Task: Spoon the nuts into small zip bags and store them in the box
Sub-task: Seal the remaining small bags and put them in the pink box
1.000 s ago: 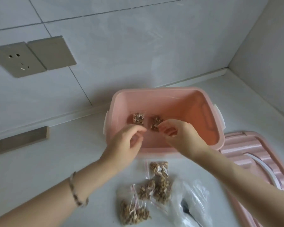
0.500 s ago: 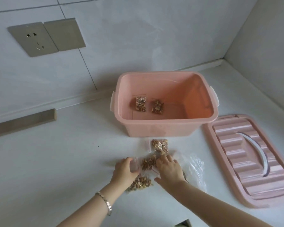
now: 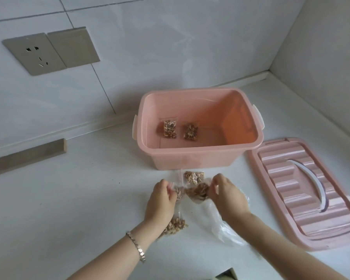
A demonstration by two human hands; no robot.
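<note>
Nut bags [image 3: 169, 129] (two so far) sit in the box [image 3: 192, 158]; left hand [image 3: 162, 199] and right hand [image 3: 227, 197], back at the bench [image 3: 89, 199], each pinch a fresh bag [image 3: 197, 190].

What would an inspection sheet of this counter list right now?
Surface: white counter, a few dark specks.
Job's things: pink box, open, holds left boxed bag and right boxed bag; far bag and near bag lie before it; lid lies right of it.
Clutter: big clear bag by the hands.
Hands: left hand pinches left bag; right hand pinches middle bag.
Cables: nothing seen.
Surroundings: tiled wall, socket, wooden strip.
</note>
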